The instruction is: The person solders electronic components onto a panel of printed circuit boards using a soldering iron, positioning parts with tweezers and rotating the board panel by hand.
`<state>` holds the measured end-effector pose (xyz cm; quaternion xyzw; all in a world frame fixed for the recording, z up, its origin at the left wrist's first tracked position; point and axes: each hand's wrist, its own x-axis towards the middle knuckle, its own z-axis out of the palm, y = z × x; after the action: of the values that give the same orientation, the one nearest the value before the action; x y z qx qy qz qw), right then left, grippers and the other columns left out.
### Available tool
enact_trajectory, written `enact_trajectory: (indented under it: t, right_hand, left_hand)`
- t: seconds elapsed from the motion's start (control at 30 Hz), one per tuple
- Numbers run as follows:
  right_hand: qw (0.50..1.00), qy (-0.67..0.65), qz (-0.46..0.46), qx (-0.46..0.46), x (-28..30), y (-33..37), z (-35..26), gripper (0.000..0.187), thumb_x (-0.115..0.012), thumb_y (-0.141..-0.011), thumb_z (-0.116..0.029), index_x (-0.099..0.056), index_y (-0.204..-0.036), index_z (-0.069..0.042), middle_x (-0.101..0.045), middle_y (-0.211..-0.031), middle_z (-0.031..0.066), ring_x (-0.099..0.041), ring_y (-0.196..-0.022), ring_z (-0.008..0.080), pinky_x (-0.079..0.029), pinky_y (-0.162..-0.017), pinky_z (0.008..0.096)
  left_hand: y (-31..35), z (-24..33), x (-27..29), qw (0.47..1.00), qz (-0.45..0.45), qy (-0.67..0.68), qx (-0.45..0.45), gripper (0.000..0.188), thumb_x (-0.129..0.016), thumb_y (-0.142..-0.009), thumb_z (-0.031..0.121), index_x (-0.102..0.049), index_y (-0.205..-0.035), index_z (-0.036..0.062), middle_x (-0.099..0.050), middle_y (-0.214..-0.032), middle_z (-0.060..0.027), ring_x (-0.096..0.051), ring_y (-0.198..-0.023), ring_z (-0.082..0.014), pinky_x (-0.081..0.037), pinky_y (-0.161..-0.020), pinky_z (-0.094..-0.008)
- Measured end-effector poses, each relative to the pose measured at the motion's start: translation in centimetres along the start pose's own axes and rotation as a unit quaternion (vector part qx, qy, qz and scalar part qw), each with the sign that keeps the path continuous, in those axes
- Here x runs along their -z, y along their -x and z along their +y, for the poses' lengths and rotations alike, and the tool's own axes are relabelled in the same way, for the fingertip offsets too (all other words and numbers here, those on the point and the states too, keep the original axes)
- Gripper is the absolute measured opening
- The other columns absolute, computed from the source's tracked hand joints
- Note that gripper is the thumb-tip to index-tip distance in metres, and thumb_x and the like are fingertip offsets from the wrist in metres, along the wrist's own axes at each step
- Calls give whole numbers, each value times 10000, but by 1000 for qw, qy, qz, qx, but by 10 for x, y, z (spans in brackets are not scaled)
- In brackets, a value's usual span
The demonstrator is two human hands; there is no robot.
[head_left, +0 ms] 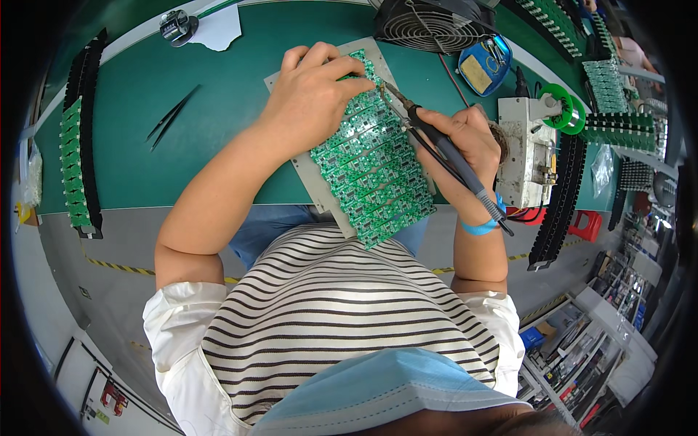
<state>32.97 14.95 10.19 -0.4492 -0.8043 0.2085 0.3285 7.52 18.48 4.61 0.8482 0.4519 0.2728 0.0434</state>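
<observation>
A panel of green circuit boards (374, 174) lies at a slant on a grey flat fixture plate (309, 185), which overhangs the table's near edge. My right hand (472, 145) is closed round the dark handle of a soldering iron (447, 149) with a thin feed tube along it. Its tip meets the panel's upper right part, close to my left index fingertip. Over the panel's upper left edge, my left hand (309, 94) has its fingers bent and pressed together. What they pinch, if anything, is too small or hidden to make out.
Black tweezers (173, 118) lie on the green table (218, 80) at left. A black fan (434, 25) and a blue sponge tray (485, 67) stand at the back. On the right, a white soldering unit (525, 152) carries a green solder reel (563, 109). Black racks (86, 138) hold boards.
</observation>
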Motion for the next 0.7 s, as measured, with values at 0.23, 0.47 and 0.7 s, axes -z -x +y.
enact_trajectory:
  t: [0.23,0.47,0.7]
  right_hand:
    - [1000,-2,-6,-9,-2,-3,2,365,-803,-722,26,-810,-1086,-8,-655,-773,45,-511,-775,182,-457,-696,281]
    - [999,4,-26,35,3,-12,4,364,-809,-722,26,-812,-1084,-16,-635,-775,46,-509,-769,184,-455,-702,281]
    - [999,16,-27,32,10,-6,3,395,-799,-716,54,-804,-1107,-1,-671,-817,43,-513,-763,178,-451,-697,274]
  left_hand:
    - [0,-1,-2,1000,3,8,-1,318,-709,-830,10,-817,-1076,179,-710,-1204,55,-556,-1119,-215,-379,-1038,-397]
    - [0,-1,-1,1000,5,7,-2,318,-709,-829,10,-817,-1079,174,-711,-1206,54,-555,-1120,-215,-385,-1030,-393]
    - [0,-1,-1,1000,-1,8,0,327,-704,-828,4,-817,-1084,174,-710,-1209,52,-553,-1121,-217,-387,-1026,-387]
